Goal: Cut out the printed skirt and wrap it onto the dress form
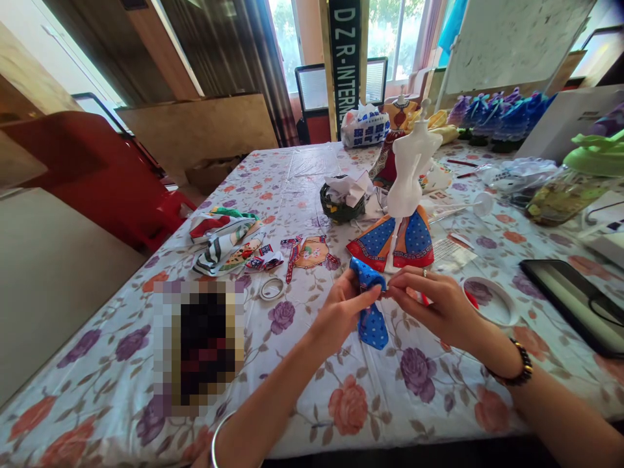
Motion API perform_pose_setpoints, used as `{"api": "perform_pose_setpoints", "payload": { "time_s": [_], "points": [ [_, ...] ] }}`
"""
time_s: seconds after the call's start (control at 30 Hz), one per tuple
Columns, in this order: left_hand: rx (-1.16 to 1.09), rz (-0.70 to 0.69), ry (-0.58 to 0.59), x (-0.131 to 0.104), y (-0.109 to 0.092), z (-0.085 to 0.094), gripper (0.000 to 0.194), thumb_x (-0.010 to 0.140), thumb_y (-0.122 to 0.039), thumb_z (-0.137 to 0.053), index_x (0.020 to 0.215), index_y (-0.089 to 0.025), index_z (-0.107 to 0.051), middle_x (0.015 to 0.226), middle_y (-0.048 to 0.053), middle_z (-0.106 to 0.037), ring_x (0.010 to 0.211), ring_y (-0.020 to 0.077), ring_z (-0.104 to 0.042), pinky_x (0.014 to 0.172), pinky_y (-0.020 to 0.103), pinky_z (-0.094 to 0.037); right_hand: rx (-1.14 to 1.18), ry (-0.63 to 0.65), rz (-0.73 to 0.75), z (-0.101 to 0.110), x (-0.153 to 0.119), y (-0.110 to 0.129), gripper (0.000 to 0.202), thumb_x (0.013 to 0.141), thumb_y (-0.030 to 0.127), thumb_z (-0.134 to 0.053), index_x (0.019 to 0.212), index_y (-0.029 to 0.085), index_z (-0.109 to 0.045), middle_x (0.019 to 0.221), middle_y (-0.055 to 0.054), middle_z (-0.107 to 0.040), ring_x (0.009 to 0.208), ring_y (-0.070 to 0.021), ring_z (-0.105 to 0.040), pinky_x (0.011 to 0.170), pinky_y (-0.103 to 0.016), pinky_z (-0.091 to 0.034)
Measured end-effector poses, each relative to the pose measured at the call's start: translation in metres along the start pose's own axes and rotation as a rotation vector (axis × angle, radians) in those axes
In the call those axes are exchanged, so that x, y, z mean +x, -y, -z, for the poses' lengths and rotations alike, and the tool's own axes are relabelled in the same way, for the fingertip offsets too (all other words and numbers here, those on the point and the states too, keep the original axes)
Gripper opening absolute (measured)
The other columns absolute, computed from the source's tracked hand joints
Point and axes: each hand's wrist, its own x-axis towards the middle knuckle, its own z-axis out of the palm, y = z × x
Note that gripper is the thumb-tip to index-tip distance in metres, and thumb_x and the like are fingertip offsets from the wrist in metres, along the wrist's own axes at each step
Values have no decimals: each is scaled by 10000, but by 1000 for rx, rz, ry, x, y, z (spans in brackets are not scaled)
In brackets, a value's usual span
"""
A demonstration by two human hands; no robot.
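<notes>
A small blue patterned cloth is gripped in my left hand, its lower end hanging over the flowered tablecloth. My right hand has its thumb and fingertips pinched together at the cloth's right edge; what lies between them is too small to make out. Behind my hands stands a white mannequin on a thin stand, with a blue, orange and red skirt piece around its base. To the left of my hands lies an orange fabric piece with patterned straps.
A tape roll and crumpled fabrics lie to the left. At the right are a larger tape ring, a dark tablet-like object and a green-lidded jar. A dark basket stands behind.
</notes>
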Motion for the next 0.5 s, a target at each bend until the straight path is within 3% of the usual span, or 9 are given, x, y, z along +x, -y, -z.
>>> {"api": "perform_pose_setpoints", "payload": {
  "time_s": [0.5],
  "points": [
    [101,-107,-86,3,7,1,221,701,-171,-687,875,-171,-550,759,-28,-608,695,69,-567,700,191,-462,28,32,-51,-3,0,1,123,900,199,-438,859,170,-551,803,-32,-577,712,-127,-515,648,-262,-401]
  ]
}}
